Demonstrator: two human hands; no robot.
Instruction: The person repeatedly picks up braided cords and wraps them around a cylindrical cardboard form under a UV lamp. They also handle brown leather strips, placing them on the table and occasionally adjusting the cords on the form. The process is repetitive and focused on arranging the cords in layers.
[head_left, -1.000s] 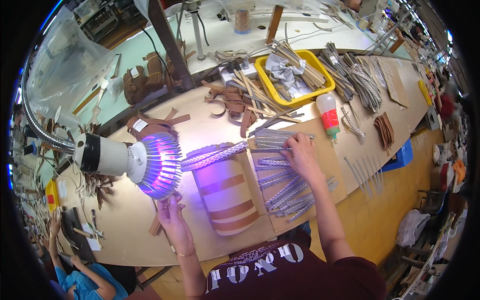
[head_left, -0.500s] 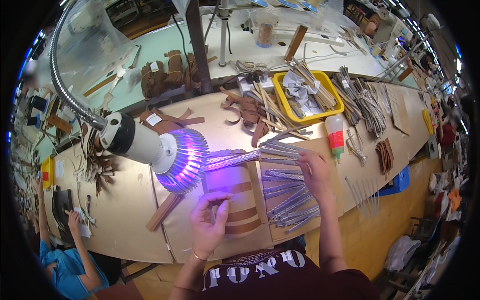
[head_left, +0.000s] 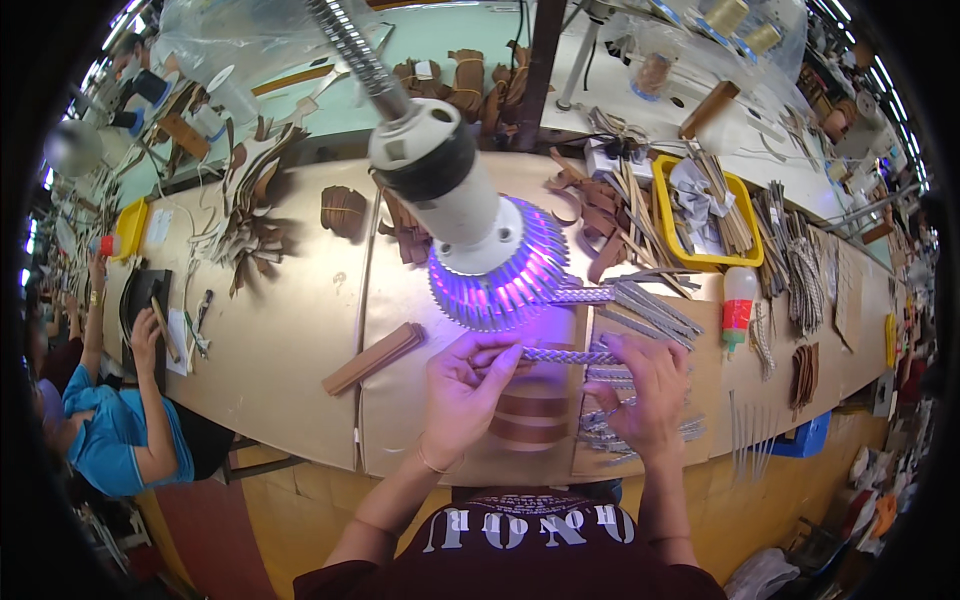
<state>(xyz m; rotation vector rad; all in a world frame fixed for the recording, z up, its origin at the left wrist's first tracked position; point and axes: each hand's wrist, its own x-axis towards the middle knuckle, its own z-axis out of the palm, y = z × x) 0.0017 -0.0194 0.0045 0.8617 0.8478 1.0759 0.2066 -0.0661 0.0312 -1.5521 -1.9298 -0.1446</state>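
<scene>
Both hands now meet on one braided strap, which lies level across the bench just under the glowing lamp. The left hand pinches the strap's left end between thumb and fingers, and the right hand pinches its right end, so both sets of fingers are closed on it. Half a second ago the left hand lay lower, flat on the brown striped piece, and the right hand rested apart on the pile of straps; the left has since risen and both have drawn together. That pile now lies under and beside the right hand, on its near side.

The view has also swung: the lamp head, earlier at the left, now hangs near the middle, its purple light falling on the strap and fingers. More silvery straps fan out to the right, just past the lamp. A small stack of brown strips lies to the left of the left hand, near but apart. Farther right stand a yellow tray of cuttings and a plastic bottle with a red band. At the far left a person in a blue shirt works at the same bench.
</scene>
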